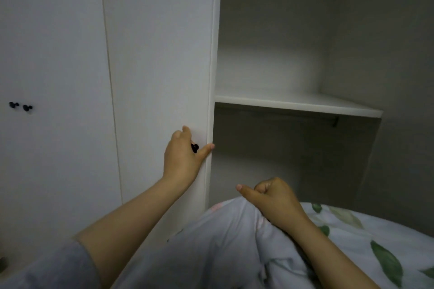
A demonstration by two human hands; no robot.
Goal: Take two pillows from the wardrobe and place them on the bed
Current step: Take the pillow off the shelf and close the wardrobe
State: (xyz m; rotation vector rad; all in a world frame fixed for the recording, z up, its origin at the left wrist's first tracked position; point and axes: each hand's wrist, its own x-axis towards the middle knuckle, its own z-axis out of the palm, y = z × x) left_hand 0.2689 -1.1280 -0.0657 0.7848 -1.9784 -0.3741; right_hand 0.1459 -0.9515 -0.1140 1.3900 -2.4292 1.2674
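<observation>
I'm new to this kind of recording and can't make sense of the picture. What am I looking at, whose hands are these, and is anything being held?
There is no machine here. A person wears a camera on the head, looking forward and down, so you see their own two arms. The left hand curls its fingers round a small black knob on a white wardrobe door. Right of the door the wardrobe is open, showing a white shelf. The right hand is curled with the thumb out, over leaf-printed bedding. Whether it grips the fabric is unclear.
</observation>
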